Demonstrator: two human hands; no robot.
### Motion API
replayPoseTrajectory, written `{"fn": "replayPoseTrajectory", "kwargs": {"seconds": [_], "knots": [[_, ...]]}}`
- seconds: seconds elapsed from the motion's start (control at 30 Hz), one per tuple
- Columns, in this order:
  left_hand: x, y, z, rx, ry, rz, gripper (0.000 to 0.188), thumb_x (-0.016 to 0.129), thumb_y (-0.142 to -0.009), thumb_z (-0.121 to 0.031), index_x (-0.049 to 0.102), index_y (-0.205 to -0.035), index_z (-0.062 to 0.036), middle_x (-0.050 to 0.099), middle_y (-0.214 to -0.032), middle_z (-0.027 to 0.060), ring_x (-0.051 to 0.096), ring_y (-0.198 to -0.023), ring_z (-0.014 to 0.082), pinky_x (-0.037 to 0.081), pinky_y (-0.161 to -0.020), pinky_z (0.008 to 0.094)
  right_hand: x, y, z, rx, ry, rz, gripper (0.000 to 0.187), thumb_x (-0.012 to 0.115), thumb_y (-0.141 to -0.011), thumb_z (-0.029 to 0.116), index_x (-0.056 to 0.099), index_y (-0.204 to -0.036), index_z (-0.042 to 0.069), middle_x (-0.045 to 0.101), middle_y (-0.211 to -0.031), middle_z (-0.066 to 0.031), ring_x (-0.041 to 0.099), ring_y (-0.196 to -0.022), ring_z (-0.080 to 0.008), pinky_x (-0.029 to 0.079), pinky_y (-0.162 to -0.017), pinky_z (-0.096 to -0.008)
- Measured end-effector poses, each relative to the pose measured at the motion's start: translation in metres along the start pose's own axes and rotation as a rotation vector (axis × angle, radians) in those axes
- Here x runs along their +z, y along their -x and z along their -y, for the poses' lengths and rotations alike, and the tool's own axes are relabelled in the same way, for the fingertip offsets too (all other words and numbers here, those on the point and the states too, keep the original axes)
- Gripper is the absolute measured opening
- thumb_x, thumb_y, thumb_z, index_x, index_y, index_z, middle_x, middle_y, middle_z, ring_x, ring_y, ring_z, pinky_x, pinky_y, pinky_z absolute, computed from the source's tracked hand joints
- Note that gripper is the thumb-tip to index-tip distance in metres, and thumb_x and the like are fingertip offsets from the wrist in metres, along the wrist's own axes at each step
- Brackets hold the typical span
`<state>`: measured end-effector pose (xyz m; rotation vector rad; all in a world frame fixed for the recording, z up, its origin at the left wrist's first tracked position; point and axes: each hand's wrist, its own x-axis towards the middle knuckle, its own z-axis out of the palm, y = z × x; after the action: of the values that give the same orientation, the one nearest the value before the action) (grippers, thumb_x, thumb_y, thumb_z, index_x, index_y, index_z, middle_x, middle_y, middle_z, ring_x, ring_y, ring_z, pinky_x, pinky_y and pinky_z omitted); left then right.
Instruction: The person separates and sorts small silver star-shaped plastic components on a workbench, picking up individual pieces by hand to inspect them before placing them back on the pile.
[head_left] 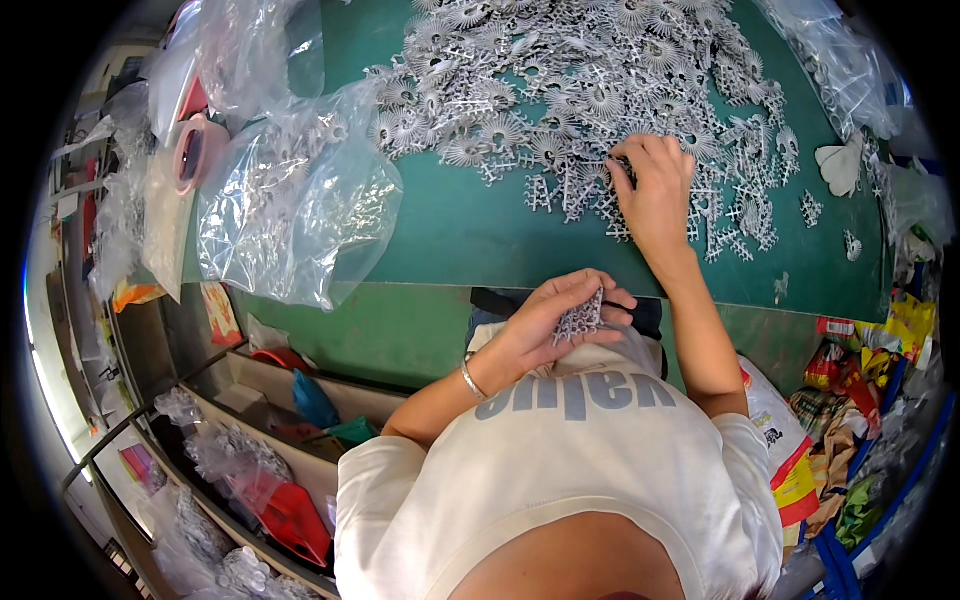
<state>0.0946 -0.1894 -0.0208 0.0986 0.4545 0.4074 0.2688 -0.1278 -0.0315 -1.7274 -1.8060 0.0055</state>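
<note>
My left hand point(555, 318), with a bracelet at its wrist, is closed around a small stack of grey branched plastic pieces point(580, 318) just off the table's near edge. Out over the table, my right hand point(655, 185) reaches to the near side of a wide heap of grey plastic pieces point(590, 90). Its thumb and forefinger curl together at the pieces; whatever lies between them is too small to make out. The heap mixes round, fan-like pieces with flat branched ones, several of them lying loose around my right fingers.
Clear plastic bags point(300, 200) cover the left of the green table point(470, 230), beside a pink ring-shaped object point(198, 155). A white leaf-shaped piece point(838, 165) lies at the right. Below left stands an open drawer point(260, 390); colourful packages point(850, 370) crowd the lower right.
</note>
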Motion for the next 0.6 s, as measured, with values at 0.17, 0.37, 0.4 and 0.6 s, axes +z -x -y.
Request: {"fn": "replayPoseTrajectory", "kwargs": {"seconds": [0.17,0.37,0.4,0.6], "knots": [[0.0,0.002,0.0,0.015,-0.02,0.005,0.022,0.045,-0.093,-0.022,0.051,-0.1,-0.0018,0.059,-0.098,0.0151,0.06,-0.093,0.0259,0.049,-0.086,0.0422,-0.005,0.001,0.003,-0.021,-0.006,-0.009,0.016,0.067,-0.069,0.007,0.06,-0.084,0.007,0.053,-0.088,-0.0042,0.047,-0.084,-0.023,0.033,-0.073,-0.0362],[-0.003,0.003,0.004,0.011,0.035,0.047,0.024,0.05,-0.091,-0.023,0.055,-0.096,0.0001,0.063,-0.083,0.0124,0.063,-0.087,0.0232,0.052,-0.081,0.0361,0.001,0.0,0.003,-0.09,0.048,0.038,0.02,0.066,-0.07,0.007,0.061,-0.09,0.008,0.052,-0.088,-0.0036,0.047,-0.085,-0.0225,0.033,-0.075,-0.0366],[-0.004,0.003,0.004,0.01,0.039,0.017,0.024,0.05,-0.091,-0.023,0.055,-0.096,-0.0002,0.063,-0.083,0.0117,0.063,-0.086,0.0224,0.052,-0.08,0.0359,0.001,-0.001,-0.001,-0.116,0.041,0.035,0.02,0.066,-0.07,0.008,0.061,-0.09,0.008,0.052,-0.089,-0.0038,0.047,-0.086,-0.0225,0.033,-0.076,-0.0367],[-0.004,0.002,0.004,0.021,0.054,-0.042,0.022,0.05,-0.091,-0.023,0.057,-0.093,-0.0025,0.062,-0.084,0.0091,0.063,-0.083,0.0201,0.053,-0.077,0.0343,-0.002,-0.001,0.006,-0.122,0.05,0.074,0.019,0.066,-0.071,0.008,0.062,-0.089,0.009,0.052,-0.092,-0.0034,0.047,-0.089,-0.0222,0.034,-0.079,-0.0378]]}}
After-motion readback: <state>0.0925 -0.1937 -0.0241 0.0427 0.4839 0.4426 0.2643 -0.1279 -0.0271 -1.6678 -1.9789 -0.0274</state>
